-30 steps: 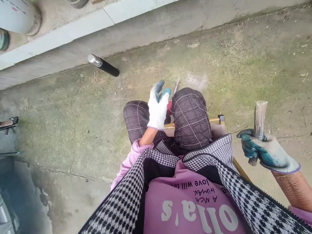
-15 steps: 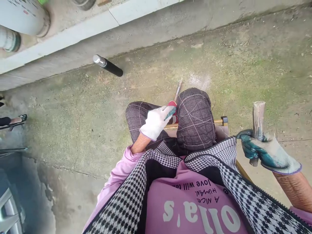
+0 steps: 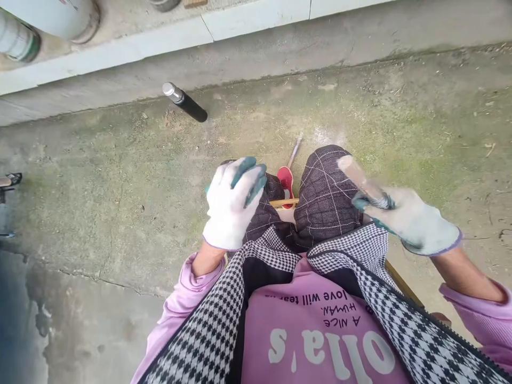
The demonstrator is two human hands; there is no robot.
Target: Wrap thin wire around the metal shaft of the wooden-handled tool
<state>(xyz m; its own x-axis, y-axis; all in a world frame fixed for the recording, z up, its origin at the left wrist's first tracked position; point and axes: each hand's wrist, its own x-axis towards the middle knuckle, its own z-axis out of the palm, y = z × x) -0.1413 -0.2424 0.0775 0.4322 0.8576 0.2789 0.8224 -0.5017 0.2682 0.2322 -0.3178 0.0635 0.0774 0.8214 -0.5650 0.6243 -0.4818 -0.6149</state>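
I sit with both knees in checked trousers in front of me. My right hand [image 3: 408, 221], in a white and teal glove, is closed round a short wooden stick [image 3: 360, 178] that points up and to the left over my right knee. My left hand [image 3: 234, 202], gloved the same way, hovers above my left knee with fingers loosely spread and nothing in it. Between my knees lies a red object [image 3: 285, 178] with a thin rod [image 3: 295, 150] sticking out beyond it on the ground.
A black cylinder with a silver cap [image 3: 184, 102] lies on the mossy concrete ahead. A white kerb [image 3: 160, 37] and grey pipes [image 3: 18, 40] run along the top. A wooden chair frame [image 3: 402, 282] shows by my right hip. Someone's sandalled foot [image 3: 10, 180] is at the left edge.
My right hand has swung the stick in from the far right to above my right knee. My left hand lifted off the red object and drew back over the left knee.
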